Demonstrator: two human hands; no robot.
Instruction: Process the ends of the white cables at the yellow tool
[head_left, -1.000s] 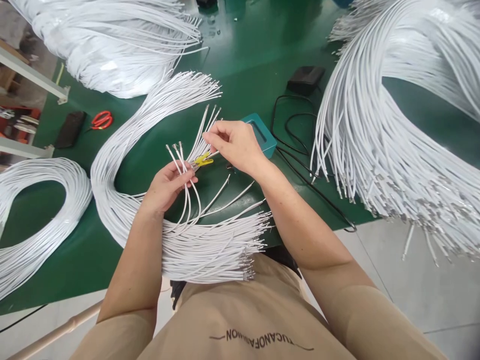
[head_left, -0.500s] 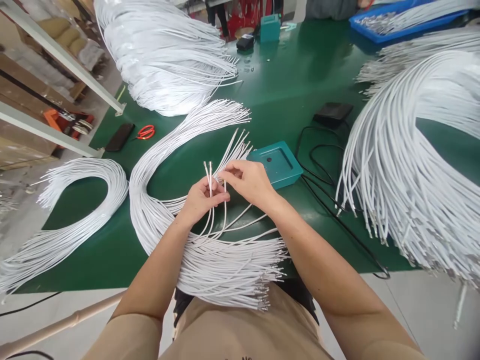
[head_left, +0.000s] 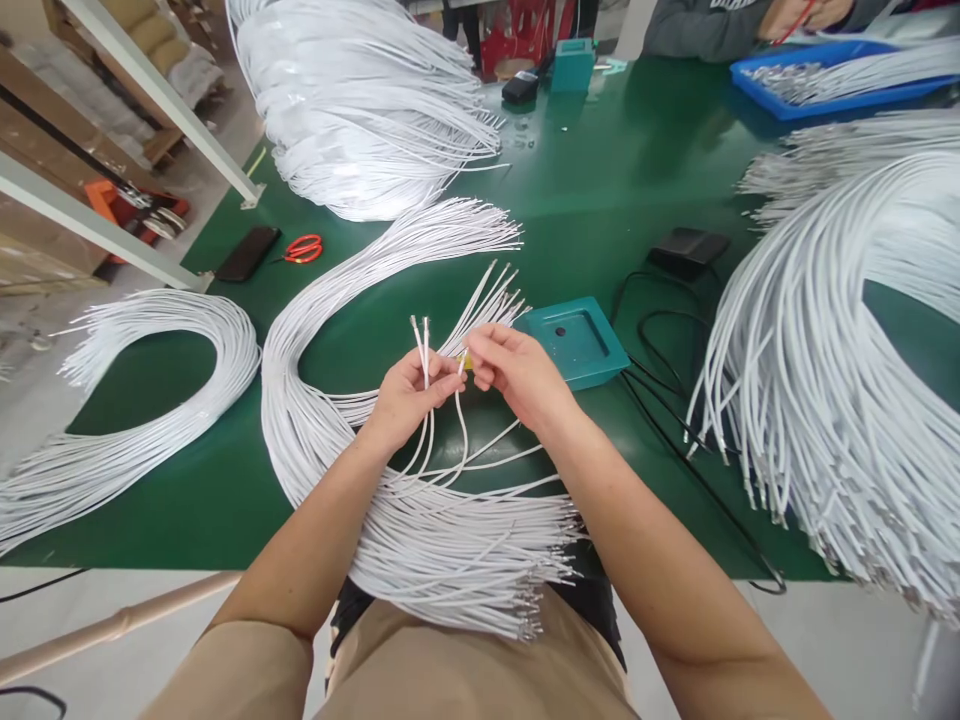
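Note:
My left hand [head_left: 411, 392] is closed around a few thin white cables [head_left: 427, 350], whose metal-tipped ends stand up above the fingers. Another white cable [head_left: 460, 415] runs up to the left thumb tip, and my right hand [head_left: 511, 368] pinches near its upper end. A small yellow part shows just behind that end, mostly hidden by the fingers. Beyond the right hand sits a teal box-shaped device [head_left: 581, 340]. Below both hands a thick bundle of white cables [head_left: 450, 550] lies across the table edge, curving round to the left.
Large white cable heaps lie at the back [head_left: 360, 110] and right [head_left: 832, 370]; a smaller coil [head_left: 232, 350] is at left. Orange-handled scissors [head_left: 303, 249], a black phone-like slab [head_left: 247, 253], black cords [head_left: 682, 440] and a blue tray [head_left: 787, 105] share the green table. A co-worker's hands [head_left: 806, 15] are far right.
My right hand has shifted slightly right of my left, and the single cable's top now leans between them. The view has tilted, bringing the co-worker's hands into sight.

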